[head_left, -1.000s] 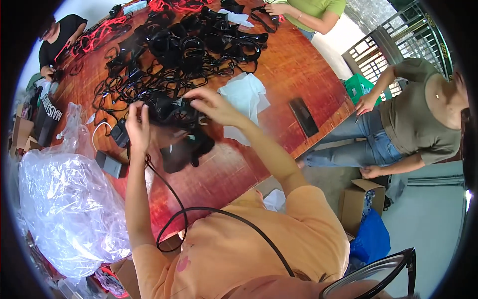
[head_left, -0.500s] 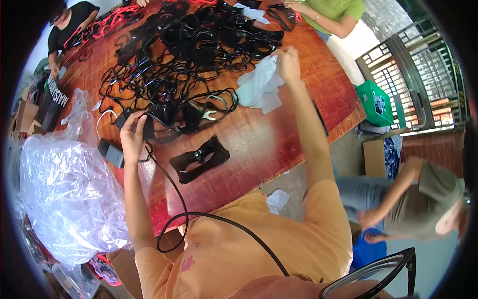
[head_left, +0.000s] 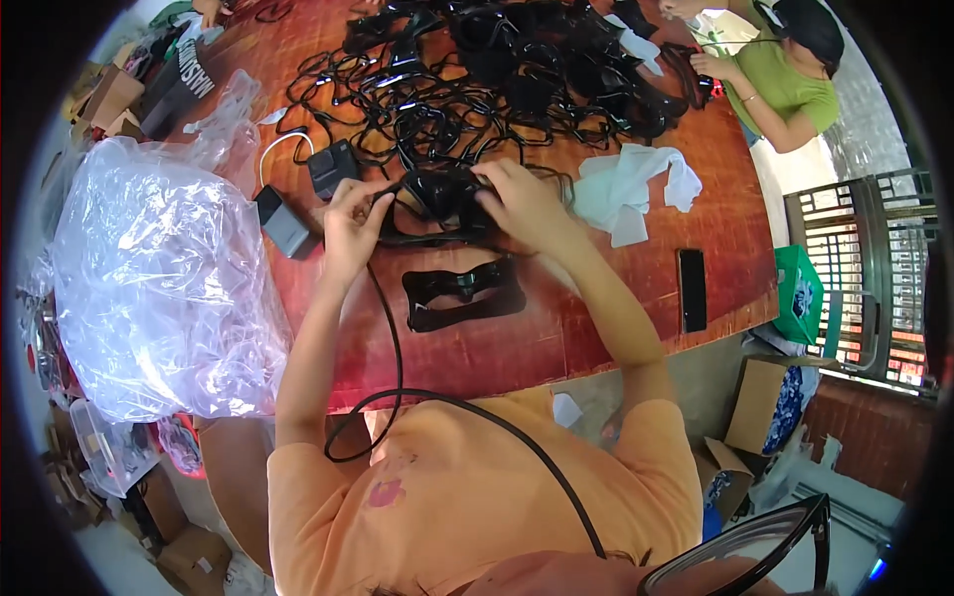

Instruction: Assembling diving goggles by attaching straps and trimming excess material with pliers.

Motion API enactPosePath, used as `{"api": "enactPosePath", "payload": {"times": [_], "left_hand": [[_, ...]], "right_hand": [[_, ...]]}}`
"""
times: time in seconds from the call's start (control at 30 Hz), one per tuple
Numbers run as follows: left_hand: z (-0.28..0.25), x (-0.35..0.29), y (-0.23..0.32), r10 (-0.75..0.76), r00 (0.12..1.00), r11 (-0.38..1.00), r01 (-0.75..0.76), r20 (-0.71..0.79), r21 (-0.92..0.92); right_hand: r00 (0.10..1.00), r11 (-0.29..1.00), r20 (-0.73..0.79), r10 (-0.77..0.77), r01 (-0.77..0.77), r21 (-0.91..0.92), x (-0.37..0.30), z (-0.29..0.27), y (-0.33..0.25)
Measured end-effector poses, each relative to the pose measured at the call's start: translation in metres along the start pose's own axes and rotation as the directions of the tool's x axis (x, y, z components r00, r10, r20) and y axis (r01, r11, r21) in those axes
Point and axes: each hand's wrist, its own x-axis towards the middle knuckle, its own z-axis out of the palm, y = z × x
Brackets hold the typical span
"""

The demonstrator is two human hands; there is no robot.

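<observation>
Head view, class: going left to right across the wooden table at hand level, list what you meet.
Clear plastic bag → grey box → left hand → black device → right hand → white cloth → black phone.

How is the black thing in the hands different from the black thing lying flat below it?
The held black piece sits between the left hand and right hand; the flat black piece lies alone on the wooden table, untouched. The held one looks bulkier and has cables about it; the flat one looks thin, with none. Both are black.
</observation>
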Motion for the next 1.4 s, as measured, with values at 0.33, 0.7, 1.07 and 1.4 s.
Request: {"api": "enactPosePath", "payload": {"times": [0.33, 0.7, 1.07, 1.4], "left_hand": [[-0.008, -0.075, 0.059, 0.337, 0.902, 0.928, -0.367, 0.268, 0.069], [0.02, 0.035, 0.015, 0.068, 0.584, 0.278, 0.768, 0.809, -0.577], [0.112, 0.146, -0.061, -0.225, 0.954, 0.737, 0.299, 0.198, -0.607], [0.072, 0.188, -0.012, -0.24, 0.816, 0.289, 0.577, 0.526, -0.764]], "right_hand": [[0.767, 0.608, -0.169, 0.619, -0.331, 0.721, 0.009, -0.087, 0.058], [0.975, 0.985, -0.145, 0.167, -0.17, -0.005, -0.001, -0.077, 0.143], [0.732, 0.66, -0.082, 0.676, -0.651, -0.374, -0.103, -0.079, 0.087], [0.883, 0.697, -0.277, 0.379, -0.47, -0.542, -0.074, -0.037, 0.078]]}}
